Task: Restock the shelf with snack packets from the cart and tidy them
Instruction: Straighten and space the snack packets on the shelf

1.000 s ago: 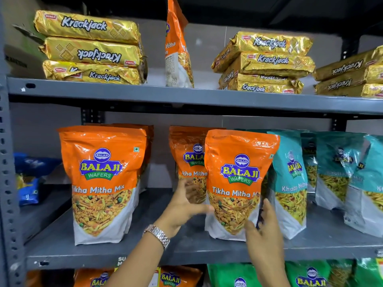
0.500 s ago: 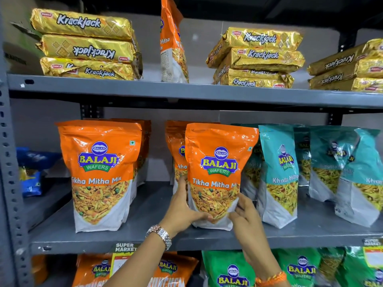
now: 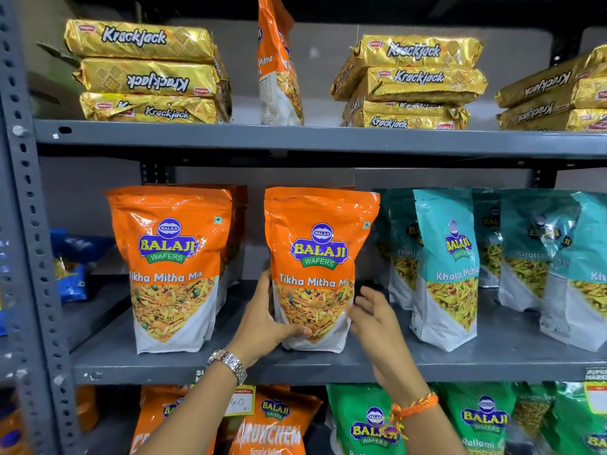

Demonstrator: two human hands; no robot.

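An orange packet (image 3: 317,267) stands upright on the middle shelf (image 3: 328,367), near its front edge. The left hand (image 3: 262,323) cups its lower left side, thumb across the front, fingers behind. The right hand (image 3: 374,320) is open with fingers spread at the packet's lower right edge — whether it touches, I cannot tell. A watch (image 3: 230,362) sits on the left wrist, an orange thread band (image 3: 415,407) on the right. To the left stands a second orange packet (image 3: 170,267) with more behind it, count unclear. To the right stand teal packets (image 3: 450,267) — at least five. Above, three stacks of gold biscuit packs (image 3: 144,73) flank one orange packet seen edge-on (image 3: 279,64); the left stack holds three.
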